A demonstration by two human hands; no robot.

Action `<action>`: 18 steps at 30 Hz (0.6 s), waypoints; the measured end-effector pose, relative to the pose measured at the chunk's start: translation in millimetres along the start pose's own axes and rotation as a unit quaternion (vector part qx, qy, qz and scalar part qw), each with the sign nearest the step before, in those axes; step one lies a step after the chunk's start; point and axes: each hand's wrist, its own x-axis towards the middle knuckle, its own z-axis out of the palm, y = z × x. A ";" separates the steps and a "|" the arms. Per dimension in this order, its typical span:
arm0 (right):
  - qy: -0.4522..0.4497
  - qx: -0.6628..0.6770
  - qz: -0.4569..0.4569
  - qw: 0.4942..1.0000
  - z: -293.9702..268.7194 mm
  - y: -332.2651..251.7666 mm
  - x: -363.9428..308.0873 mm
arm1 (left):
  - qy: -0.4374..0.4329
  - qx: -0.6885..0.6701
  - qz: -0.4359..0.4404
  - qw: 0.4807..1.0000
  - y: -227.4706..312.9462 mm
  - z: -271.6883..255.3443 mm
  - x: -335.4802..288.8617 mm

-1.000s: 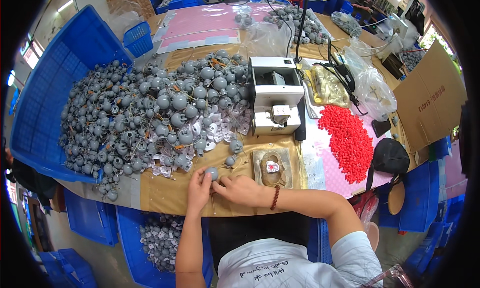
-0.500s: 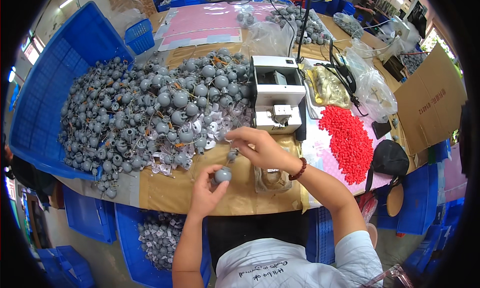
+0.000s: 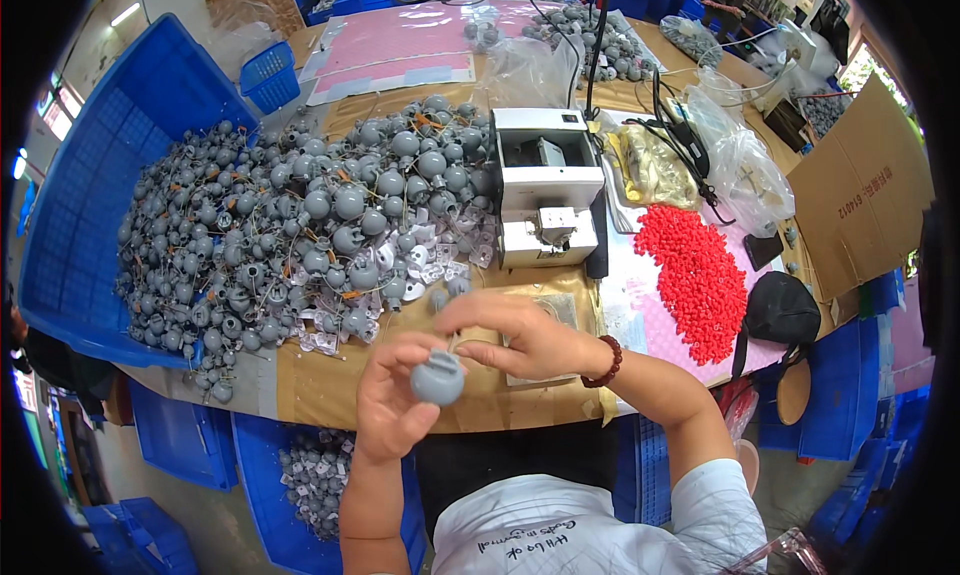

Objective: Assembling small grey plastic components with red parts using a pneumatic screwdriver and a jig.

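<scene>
A grey plastic ball (image 3: 437, 381) with a slotted top sits in my left hand (image 3: 388, 405), whose fingers and thumb curl around it. Right above it, my right hand (image 3: 535, 337) has thumb and forefinger drawn together at the ball's upper edge. A thin light strand seems to show between those fingertips, too small to name. Just beyond my fingers lie small grey pieces (image 3: 457, 285), at the near edge of a big heap of grey balls (image 3: 345, 203) with wires and orange bits. Pale flat plastic parts (image 3: 413, 288) are mixed into the heap.
A white machine (image 3: 545, 190) stands beyond my right hand. A tilted blue crate (image 3: 90, 190) spills the heap from the left. Red small parts (image 3: 690, 285), a black cap (image 3: 782, 310) and an open cardboard box (image 3: 862, 190) are at right. Below the table edge is another blue bin (image 3: 265, 505).
My right hand has come down from the heap's edge to the ball. My left hand has lifted the ball slightly and turned it so its slotted top shows.
</scene>
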 end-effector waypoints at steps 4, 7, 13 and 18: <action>-0.006 0.016 0.075 0.997 -5.3 2.9 -12.5 | 0.009 0.028 -0.029 0.999 -7.8 3.2 -1.2; 0.017 0.045 0.149 0.988 -10.2 14.9 -19.3 | 0.026 0.054 -0.047 0.997 -15.1 -2.0 -1.2; -0.043 0.060 0.191 0.979 -45.4 10.4 -17.9 | 0.056 0.054 -0.061 0.995 -17.7 -3.5 4.0; -0.083 -0.049 0.192 0.977 -69.4 8.9 -47.4 | 0.037 0.040 -0.175 0.983 -48.0 -1.2 -19.9</action>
